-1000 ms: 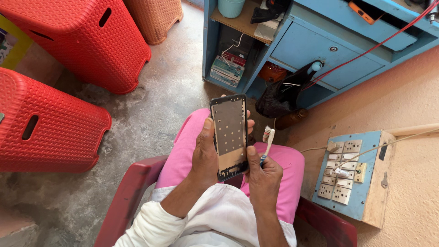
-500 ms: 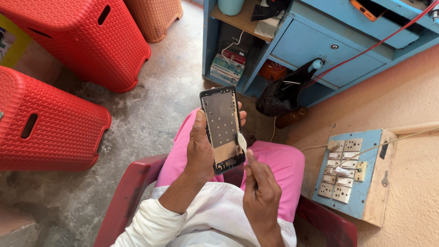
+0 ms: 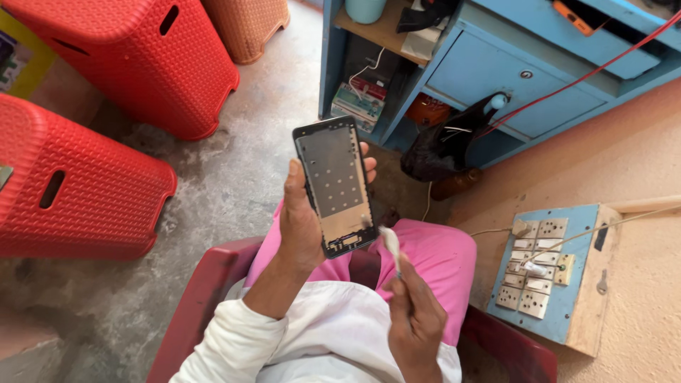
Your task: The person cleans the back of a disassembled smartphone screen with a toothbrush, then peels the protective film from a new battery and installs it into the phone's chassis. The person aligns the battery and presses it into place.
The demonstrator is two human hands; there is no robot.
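Above the lap: left hand (image 3: 301, 220) grips the phone frame (image 3: 335, 186), raised and tilted since a second ago. Right hand (image 3: 413, 319), closed on a small brush (image 3: 389, 243), has dropped to the frame's lower edge; cleaning there, likely.

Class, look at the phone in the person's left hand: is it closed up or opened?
Opened. The phone in the left hand shows a bare grey inner frame with small holes, no screen or cover. The right hand holds a brush at its lower edge.

Boxes (image 3: 360, 103): small stack of flat packages, green, white and red, on the blue cabinet's lower shelf, above and beyond the left grip (image 3: 301, 220). Yellow printed label (image 3: 18, 60) far left of it, at frame edge.
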